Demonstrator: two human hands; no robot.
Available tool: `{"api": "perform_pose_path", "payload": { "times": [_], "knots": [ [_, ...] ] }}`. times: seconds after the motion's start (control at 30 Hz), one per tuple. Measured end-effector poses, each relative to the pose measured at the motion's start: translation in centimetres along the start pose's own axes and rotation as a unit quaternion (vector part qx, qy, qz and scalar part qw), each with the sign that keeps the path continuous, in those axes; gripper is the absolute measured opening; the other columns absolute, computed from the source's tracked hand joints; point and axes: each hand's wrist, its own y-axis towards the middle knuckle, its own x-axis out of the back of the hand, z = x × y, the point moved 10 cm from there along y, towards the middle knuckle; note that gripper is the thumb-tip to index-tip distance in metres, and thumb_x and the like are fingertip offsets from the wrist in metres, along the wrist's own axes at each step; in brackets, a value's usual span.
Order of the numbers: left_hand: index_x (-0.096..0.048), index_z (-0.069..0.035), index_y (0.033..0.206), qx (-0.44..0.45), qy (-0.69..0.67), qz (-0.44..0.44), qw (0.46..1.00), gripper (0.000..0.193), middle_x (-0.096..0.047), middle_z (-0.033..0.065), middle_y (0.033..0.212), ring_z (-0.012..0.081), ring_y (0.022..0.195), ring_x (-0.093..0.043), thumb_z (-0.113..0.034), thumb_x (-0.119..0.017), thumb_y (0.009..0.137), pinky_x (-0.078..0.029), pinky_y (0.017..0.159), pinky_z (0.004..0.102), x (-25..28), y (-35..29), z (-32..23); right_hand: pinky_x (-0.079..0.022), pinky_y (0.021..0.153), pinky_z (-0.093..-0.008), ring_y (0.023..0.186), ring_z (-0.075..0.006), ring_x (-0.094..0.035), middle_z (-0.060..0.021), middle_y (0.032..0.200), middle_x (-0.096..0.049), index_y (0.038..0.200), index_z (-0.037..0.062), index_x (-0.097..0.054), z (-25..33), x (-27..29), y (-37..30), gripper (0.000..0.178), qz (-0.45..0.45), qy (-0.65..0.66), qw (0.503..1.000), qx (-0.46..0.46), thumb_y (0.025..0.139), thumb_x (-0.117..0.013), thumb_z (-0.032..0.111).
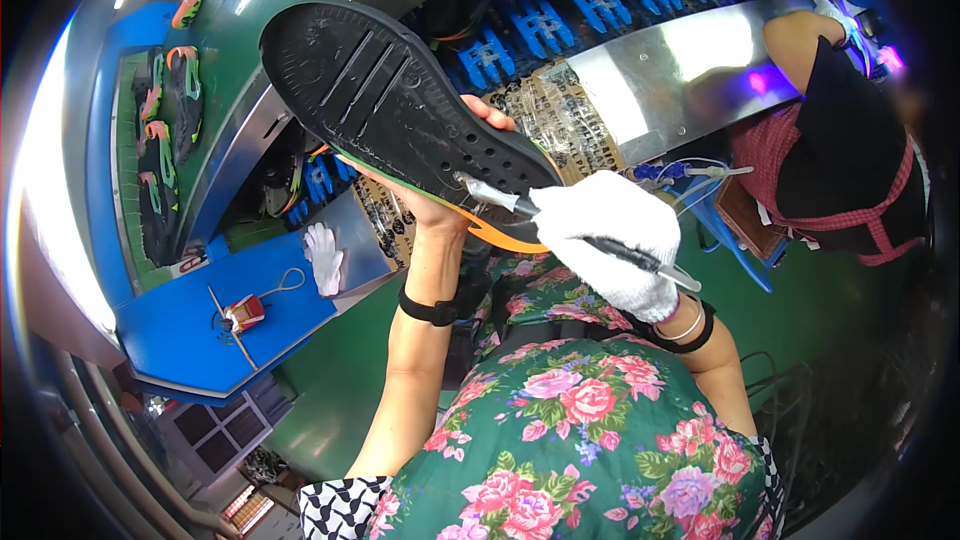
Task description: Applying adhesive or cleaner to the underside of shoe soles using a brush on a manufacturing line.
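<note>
My bare left hand (440, 202) holds up a shoe with its black sole (385, 100) turned toward me; an orange and green edge shows under the sole. My right hand (612, 240), in a white knit glove, grips a thin brush-like tool (560, 225) whose tip touches the heel end of the sole. Both wrists carry black bands. A green floral apron covers my lap below the hands.
A conveyor with blue shoe holders (560, 20) runs behind the sole, fronted by a shiny metal panel (680, 70). A co-worker in a black top (840, 140) sits at right. At left, a blue shelf (230, 310) holds a white glove (325, 257), and soles (165, 140) lie on a green surface.
</note>
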Motion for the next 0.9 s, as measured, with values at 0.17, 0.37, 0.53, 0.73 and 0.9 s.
{"api": "perform_pose_path", "payload": {
  "times": [0.17,0.37,0.53,0.73,0.9],
  "knots": [
    [-0.059,0.005,0.120,0.000,0.020,-0.006,1.000,0.119,-0.061,0.0139,0.111,0.0300,0.103,-0.062,-0.102,-0.030,0.074,-0.050,0.101,0.0481,0.4,0.2,-0.4,-0.058,0.072,-0.0348,0.082,-0.0256,-0.073,-0.0122,0.097,-0.078,0.094,0.0057,-0.078,1.2,-1.1,0.2,0.019,0.058,-0.028,0.998,0.017,0.076,-0.084,0.000],
    [-0.058,0.006,0.119,0.004,0.022,-0.019,1.000,0.119,-0.061,0.0143,0.111,0.0305,0.103,-0.062,-0.101,-0.031,0.075,-0.050,0.102,0.0484,1.0,0.5,-0.1,-0.058,0.072,-0.0340,0.080,-0.0257,-0.073,-0.0125,0.095,-0.077,0.096,0.0041,-0.078,-0.1,-0.4,-0.4,0.017,0.046,-0.024,0.999,0.002,0.079,-0.081,0.002],
    [-0.058,0.007,0.118,0.006,0.051,-0.002,0.999,0.117,-0.061,0.0149,0.110,0.0315,0.103,-0.063,-0.100,-0.032,0.078,-0.050,0.102,0.0490,0.8,0.6,-0.4,-0.057,0.070,-0.0342,0.079,-0.0249,-0.072,-0.0116,0.094,-0.077,0.098,0.0040,-0.078,0.9,-0.9,-0.6,0.021,0.068,-0.032,0.997,0.020,0.077,-0.083,0.001],
    [-0.058,0.007,0.118,0.010,0.046,-0.003,0.999,0.115,-0.062,0.0157,0.109,0.0324,0.102,-0.063,-0.098,-0.031,0.080,-0.053,0.098,0.0487,0.7,0.5,-0.1,-0.057,0.070,-0.0349,0.080,-0.0250,-0.072,-0.0114,0.095,-0.077,0.097,0.0049,-0.078,0.5,0.2,-0.7,0.022,0.040,-0.023,0.999,0.028,0.076,-0.083,0.001],
    [-0.058,0.008,0.118,0.003,0.056,0.018,0.998,0.112,-0.062,0.0163,0.109,0.0323,0.103,-0.064,-0.096,-0.033,0.083,-0.053,0.098,0.0489,0.2,0.6,-0.3,-0.058,0.070,-0.0345,0.080,-0.0247,-0.073,-0.0113,0.093,-0.078,0.094,0.0048,-0.078,0.3,-0.5,-1.0,0.019,0.070,0.016,0.997,-0.004,0.076,-0.082,0.001]
  ]
}}
